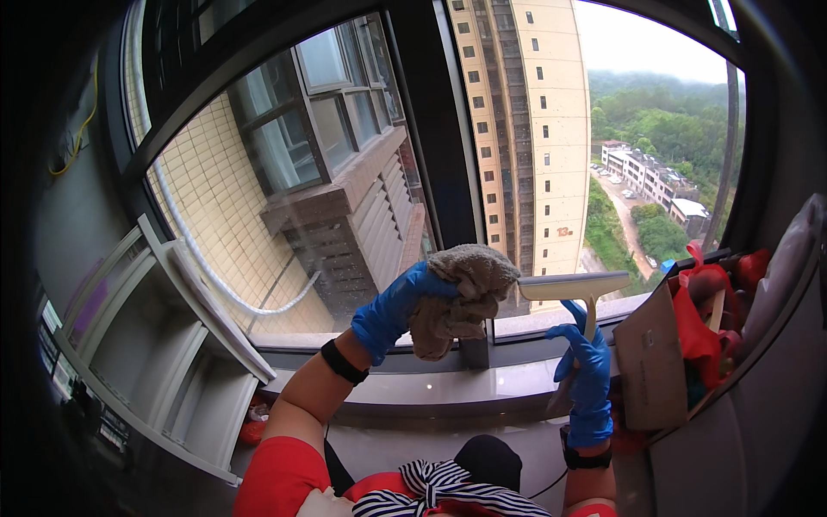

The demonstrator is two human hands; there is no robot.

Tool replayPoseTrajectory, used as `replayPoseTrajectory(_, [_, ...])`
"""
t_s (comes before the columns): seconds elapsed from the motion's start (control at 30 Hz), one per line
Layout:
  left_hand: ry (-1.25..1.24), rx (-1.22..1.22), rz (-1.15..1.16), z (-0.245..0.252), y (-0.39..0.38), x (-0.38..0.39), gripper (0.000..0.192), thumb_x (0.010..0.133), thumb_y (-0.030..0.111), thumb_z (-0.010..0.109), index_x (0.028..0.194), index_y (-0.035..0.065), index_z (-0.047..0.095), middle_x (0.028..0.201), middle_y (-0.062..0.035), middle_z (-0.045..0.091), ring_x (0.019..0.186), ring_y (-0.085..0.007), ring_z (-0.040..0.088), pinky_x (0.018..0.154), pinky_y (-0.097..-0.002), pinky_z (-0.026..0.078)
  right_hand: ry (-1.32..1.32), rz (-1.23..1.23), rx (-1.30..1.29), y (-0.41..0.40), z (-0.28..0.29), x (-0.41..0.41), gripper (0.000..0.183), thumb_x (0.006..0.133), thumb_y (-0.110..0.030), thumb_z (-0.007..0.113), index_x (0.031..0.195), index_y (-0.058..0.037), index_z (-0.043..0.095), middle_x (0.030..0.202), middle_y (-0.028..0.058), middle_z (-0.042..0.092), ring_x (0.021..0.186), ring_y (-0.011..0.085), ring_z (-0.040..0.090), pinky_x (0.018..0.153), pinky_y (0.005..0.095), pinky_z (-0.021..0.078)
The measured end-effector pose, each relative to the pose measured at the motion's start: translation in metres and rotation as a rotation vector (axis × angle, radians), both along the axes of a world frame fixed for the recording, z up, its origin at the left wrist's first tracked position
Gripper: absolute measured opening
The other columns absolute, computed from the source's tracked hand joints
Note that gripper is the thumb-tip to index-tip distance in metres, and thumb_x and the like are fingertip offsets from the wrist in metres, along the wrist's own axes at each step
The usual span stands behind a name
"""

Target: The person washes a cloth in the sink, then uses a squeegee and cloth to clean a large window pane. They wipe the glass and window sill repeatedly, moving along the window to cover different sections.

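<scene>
My left hand, in a blue glove, grips a bunched grey-brown cloth in front of the window's dark upright frame. The gloved right hand holds a window squeegee upright by its pale handle, blade at the top. The cloth's right edge is close to the left end of the blade; whether they touch I cannot tell. Part of the handle is hidden behind my fingers. Beyond both hands are the large window panes, with small spots on the left one.
A cardboard box with red bags stands at the right. To the left is a pale shelf unit, with a red bag beside its base. A window ledge runs below the glass. Outside the left pane hangs a white rope.
</scene>
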State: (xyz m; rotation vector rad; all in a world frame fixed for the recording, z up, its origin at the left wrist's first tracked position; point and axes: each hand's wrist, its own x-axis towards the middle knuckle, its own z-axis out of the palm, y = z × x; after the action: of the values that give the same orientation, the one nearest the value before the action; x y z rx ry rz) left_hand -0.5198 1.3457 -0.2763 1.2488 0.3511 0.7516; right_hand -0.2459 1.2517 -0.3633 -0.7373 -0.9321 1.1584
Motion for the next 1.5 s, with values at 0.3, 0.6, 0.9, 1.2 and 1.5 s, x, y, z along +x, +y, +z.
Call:
replayPoseTrajectory(0.3, [0.038, 0.022, 0.033, -0.034, 0.001, 0.097, 0.041, 0.081, 0.008, 0.067, 0.119, -0.0023, 0.056, 0.108, -0.0094, 0.062, 0.096, -0.0152, 0.059, 0.091, -0.0268, 0.049, 0.369, 0.191, 0.18, 0.037, -0.005, -0.036, 0.043, 0.085, -0.008, 0.067, 0.124, 0.001, 0.053, 0.112, 0.008, 0.061, 0.097, 0.0176, 0.061, 0.088, 0.0295, 0.0501])
replayPoseTrajectory(0.6, [0.408, 1.097, 0.493, -0.023, -0.011, 0.139, 0.106, 0.074, 0.045, 0.079, 0.152, 0.0109, 0.017, 0.15, -0.0245, 0.026, 0.139, -0.0339, 0.029, 0.114, -0.0435, 0.025, 0.402, -0.074, 0.164, 0.058, 0.025, 0.003, 0.034, 0.086, -0.001, 0.062, 0.119, 0.0028, 0.056, 0.108, 0.0104, 0.064, 0.093, 0.018, 0.064, 0.085, 0.0298, 0.0533])
replayPoseTrajectory(0.9, [0.489, 1.546, 0.721, 0.013, -0.015, 0.176, 0.135, 0.052, 0.046, 0.09, 0.151, 0.008, 0.007, 0.152, -0.0272, 0.01, 0.14, -0.0466, 0.018, 0.114, -0.0489, 0.024, 0.316, -0.177, 0.268, 0.055, 0.081, 0.032, 0.033, 0.088, -0.005, 0.061, 0.12, 0.0011, 0.056, 0.108, 0.0099, 0.064, 0.092, 0.0175, 0.064, 0.082, 0.0283, 0.0531])
replayPoseTrajectory(1.2, [-0.011, 0.643, 0.1, 0.067, 0.033, 0.185, 0.094, 0.068, 0.003, 0.083, 0.142, 0.0058, 0.025, 0.131, -0.0129, 0.047, 0.119, -0.028, 0.051, 0.1, -0.036, 0.048, -0.004, -0.224, 0.249, 0.065, 0.145, 0.063, 0.035, 0.087, -0.028, 0.069, 0.11, -0.0021, 0.065, 0.096, 0.0042, 0.067, 0.074, 0.0089, 0.062, 0.064, 0.0245, 0.0508])
replayPoseTrajectory(1.5, [-0.315, 0.909, 0.57, 0.226, 0.09, 0.189, 0.09, 0.074, 0.003, 0.076, 0.148, 0.0079, 0.026, 0.115, -0.0104, 0.057, 0.1, -0.0232, 0.061, 0.084, -0.0307, 0.054, -0.081, -0.583, 0.22, 0.052, 0.117, 0.124, 0.034, 0.093, -0.028, 0.06, 0.118, -0.0044, 0.062, 0.07, 0.0057, 0.066, 0.037, 0.0049, 0.042, 0.033, 0.0181, 0.0298])
